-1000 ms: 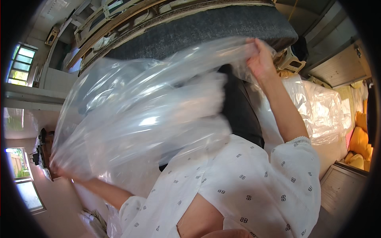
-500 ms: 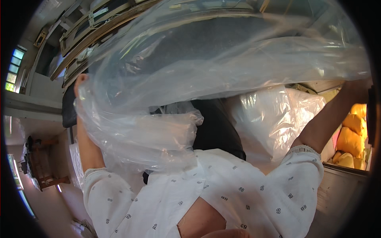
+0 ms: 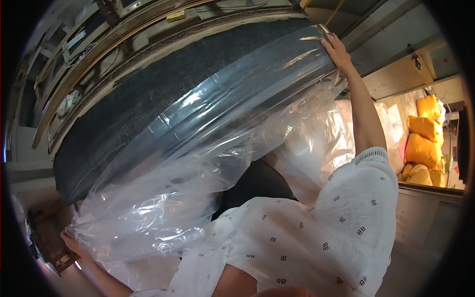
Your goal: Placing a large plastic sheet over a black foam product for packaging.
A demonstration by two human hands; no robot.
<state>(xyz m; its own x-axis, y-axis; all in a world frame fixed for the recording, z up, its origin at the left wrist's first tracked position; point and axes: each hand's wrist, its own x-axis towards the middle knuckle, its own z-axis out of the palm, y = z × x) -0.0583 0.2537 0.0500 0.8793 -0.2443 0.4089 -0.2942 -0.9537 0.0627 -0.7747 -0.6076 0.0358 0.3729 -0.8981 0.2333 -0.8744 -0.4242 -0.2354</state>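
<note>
A wide clear plastic sheet (image 3: 198, 106) stretches from the far right of a dark padded worktop (image 3: 114, 116) down to the lower left. Its far part lies smooth on the worktop, while the near part hangs in loose folds by my lap. My right hand (image 3: 337, 52) rests at the sheet's far right corner, fingers stretched out on the film. At the lower left, my left hand (image 3: 73, 243) is closed on the sheet's other end, its fingertips partly hidden by film.
Long wooden rails (image 3: 123, 29) run behind the worktop, with a small yellow block (image 3: 175, 16) on them. More shiny plastic (image 3: 341, 133) is heaped on the right. Orange bundles (image 3: 424, 143) stand beyond an opening on the far right. A wooden stand (image 3: 57, 260) is at lower left.
The sheet, raised and billowing before, has come down across the worktop. My right hand has moved inward and away from me to the far corner; my left has dropped toward me.
</note>
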